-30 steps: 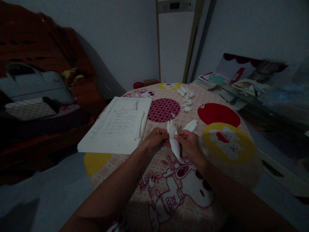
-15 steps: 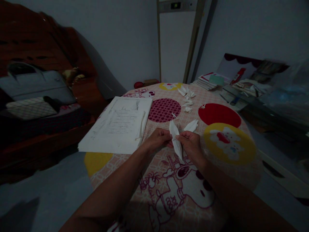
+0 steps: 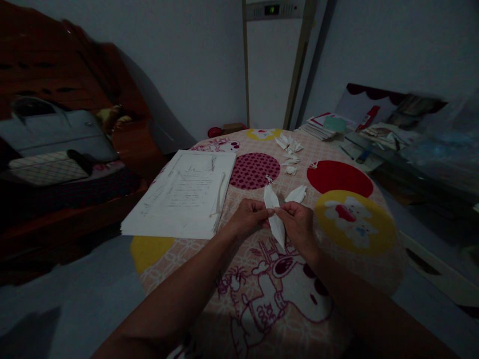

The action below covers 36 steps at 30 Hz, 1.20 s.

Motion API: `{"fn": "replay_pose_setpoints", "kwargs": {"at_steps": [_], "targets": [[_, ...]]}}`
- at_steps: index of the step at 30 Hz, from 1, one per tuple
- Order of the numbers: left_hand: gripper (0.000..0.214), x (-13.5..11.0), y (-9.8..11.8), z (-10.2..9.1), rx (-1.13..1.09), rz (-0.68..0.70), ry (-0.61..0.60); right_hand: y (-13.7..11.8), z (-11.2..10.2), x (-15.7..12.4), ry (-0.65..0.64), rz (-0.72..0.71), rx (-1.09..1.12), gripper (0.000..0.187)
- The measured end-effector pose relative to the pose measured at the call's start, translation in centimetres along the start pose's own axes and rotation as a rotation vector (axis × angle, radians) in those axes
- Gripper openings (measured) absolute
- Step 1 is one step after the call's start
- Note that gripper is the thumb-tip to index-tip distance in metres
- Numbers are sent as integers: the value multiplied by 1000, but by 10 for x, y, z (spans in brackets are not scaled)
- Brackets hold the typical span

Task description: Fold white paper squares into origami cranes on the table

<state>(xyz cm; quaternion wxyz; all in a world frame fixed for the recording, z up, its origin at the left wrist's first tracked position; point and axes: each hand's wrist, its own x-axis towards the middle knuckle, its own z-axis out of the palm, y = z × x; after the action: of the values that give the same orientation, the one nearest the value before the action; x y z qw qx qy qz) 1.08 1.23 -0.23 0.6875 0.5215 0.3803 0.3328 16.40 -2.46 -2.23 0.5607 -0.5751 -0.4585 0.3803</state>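
Observation:
A long white piece of folded tissue paper [image 3: 276, 227] is held upright over the table, narrow at its middle and pointed at both ends. My left hand [image 3: 250, 218] pinches it at the middle from the left, thumb on top. From the right, my right hand [image 3: 298, 219] grips the same narrow part between thumb and fingers. Just behind my right hand lies another white folded tissue [image 3: 297, 194]. Farther back on the table are several crumpled or twisted white tissue pieces [image 3: 290, 144].
A stack of printed papers [image 3: 179, 194] lies left on the round table with its patterned cloth [image 3: 239, 319]. At the right stands a glass side table [image 3: 377, 154] with papers. A wooden bench [image 3: 123, 129] holding bags [image 3: 56, 129] is on the left.
My left thumb has moved right onto the middle of the tissue, closer to my right thumb. The tissue has shifted slightly; the other things stay where they were.

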Motion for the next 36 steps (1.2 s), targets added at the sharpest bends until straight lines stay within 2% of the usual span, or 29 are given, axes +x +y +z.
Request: {"fn": "replay_pose_setpoints", "kwargs": {"at_steps": [8,16,24,28,33,36], "targets": [[47,1,-3,-3,-105,-14,-34,-4,-3,0,-20,-67,36,22],[48,1,-3,-1,-93,-5,-63,-10,-7,-3,13,-147,-40,21],[50,-2,2,5,-35,16,-43,-8,-8,-3,23,-156,-63,21],[48,-2,1,6,-22,27,3,-6,-6,0,13,-129,-33,22],[46,-2,0,2,-13,42,39,-11,-4,4,-39,-8,187,22],[45,-1,1,-1,15,59,44,-14,-6,5,-91,32,181,27]]}}
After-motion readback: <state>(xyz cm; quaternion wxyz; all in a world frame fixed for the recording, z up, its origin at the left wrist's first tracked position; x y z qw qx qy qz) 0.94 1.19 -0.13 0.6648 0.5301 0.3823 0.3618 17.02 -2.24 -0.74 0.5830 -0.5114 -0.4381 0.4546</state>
